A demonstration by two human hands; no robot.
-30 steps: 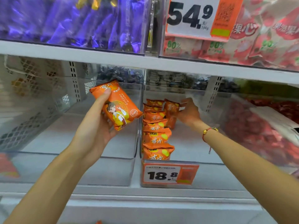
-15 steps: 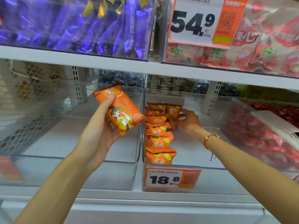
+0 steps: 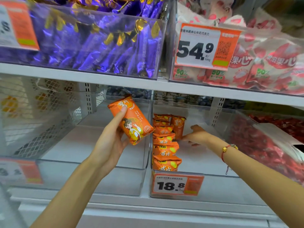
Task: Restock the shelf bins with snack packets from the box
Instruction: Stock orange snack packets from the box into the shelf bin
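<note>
The left hand [image 3: 113, 142] covers the rear face of the orange packet [image 3: 131, 120] it holds. The standing packet [image 3: 178, 126] hides the right hand's [image 3: 196, 134] fingertips, so contact is unclear. Small print on the lower price tag [image 3: 176, 185] is illegible; the left tag [image 3: 18, 25] is blurred and cropped.

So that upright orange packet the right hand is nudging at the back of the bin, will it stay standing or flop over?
Likely tippy: the upright packet stands on its narrow end, leaning on the packet row. Its puffed look suggests it's light, so the right hand could easily slide it. The glossy wrapper probably slips on the clear bin floor.
</note>
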